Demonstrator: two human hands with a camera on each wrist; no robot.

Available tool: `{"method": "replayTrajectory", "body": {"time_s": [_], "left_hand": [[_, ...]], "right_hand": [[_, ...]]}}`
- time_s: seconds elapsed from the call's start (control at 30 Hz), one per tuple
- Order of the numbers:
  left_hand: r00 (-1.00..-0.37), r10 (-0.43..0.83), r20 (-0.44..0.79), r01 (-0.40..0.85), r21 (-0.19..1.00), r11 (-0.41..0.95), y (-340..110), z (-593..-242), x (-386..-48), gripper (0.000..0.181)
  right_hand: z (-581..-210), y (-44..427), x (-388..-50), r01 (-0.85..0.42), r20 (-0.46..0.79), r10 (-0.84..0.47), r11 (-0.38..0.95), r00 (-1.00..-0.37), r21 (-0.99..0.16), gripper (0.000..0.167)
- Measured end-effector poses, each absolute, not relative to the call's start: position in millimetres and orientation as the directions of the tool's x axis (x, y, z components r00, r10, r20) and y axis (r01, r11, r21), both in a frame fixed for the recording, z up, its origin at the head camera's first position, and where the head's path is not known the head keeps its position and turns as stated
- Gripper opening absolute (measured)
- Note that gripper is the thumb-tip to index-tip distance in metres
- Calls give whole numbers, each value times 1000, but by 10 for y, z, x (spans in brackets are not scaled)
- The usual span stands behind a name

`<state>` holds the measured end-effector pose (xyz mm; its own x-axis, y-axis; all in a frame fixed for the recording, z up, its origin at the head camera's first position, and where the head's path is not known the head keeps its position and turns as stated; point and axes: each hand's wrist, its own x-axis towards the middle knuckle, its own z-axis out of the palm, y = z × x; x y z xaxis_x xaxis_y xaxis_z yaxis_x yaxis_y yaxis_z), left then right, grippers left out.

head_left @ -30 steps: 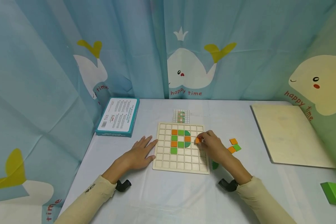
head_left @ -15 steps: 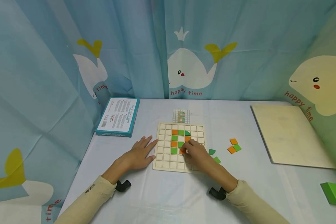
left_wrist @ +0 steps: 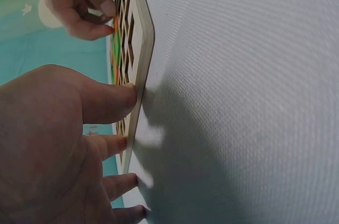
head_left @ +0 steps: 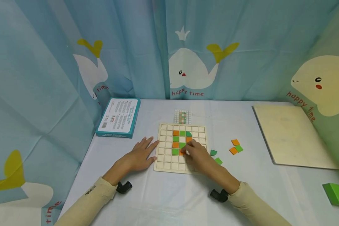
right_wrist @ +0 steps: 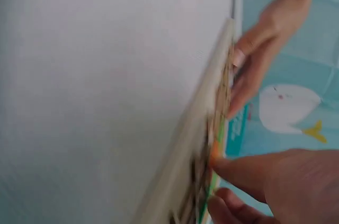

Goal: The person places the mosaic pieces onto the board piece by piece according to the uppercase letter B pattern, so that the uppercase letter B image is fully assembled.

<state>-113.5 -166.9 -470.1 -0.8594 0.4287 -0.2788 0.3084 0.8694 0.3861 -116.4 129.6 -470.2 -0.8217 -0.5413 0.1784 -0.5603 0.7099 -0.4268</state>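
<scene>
A pale wooden grid board (head_left: 169, 168) lies on the table, with orange, green and dark green tiles in its cells. My right hand (head_left: 199, 157) is over its middle, thumb and fingertips at an orange square tile (head_left: 182, 152). That tile sits beside a light green tile (head_left: 175, 152) in the lowest tiled row. In the right wrist view the thumb touches an orange patch at board level. My left hand (head_left: 139, 155) lies spread at the board's left side; in the left wrist view its thumb (left_wrist: 111, 102) and a finger touch the edge. The right hand hides some cells.
Behind the board lies a printed pattern card (head_left: 182, 117). Right of it are a dark green quarter-round tile (head_left: 213, 153), a green tile (head_left: 218, 161) and several loose squares (head_left: 235, 142). A teal box (head_left: 118, 117), a plain board (head_left: 293, 136) and a green block (head_left: 335, 194) stand farther out.
My right hand has carried the orange tile from the board's right side leftward, down to the cell beside the lowest green tile. The left hand has stayed still.
</scene>
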Motion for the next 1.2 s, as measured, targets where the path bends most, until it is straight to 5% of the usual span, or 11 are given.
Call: {"method": "replayTrajectory", "body": {"time_s": [0.33, 0.53, 1.2], "left_hand": [[-861, 423, -282, 302, 384, 873, -1669, -4676, -1132, 70], [-859, 423, -288, 301, 384, 873, -1669, -4675, -1133, 70], [-854, 443, -275, 316, 402, 859, -1687, -4695, -1138, 70]], "right_hand": [[-4456, 1892, -1223, -286, -27, -338, 835, -941, -470, 27], [-4503, 2216, -1221, -151, -137, -243, 866, -960, -477, 36], [-4632, 2203, -1211, -257, -31, -310, 837, -950, -483, 18]]}}
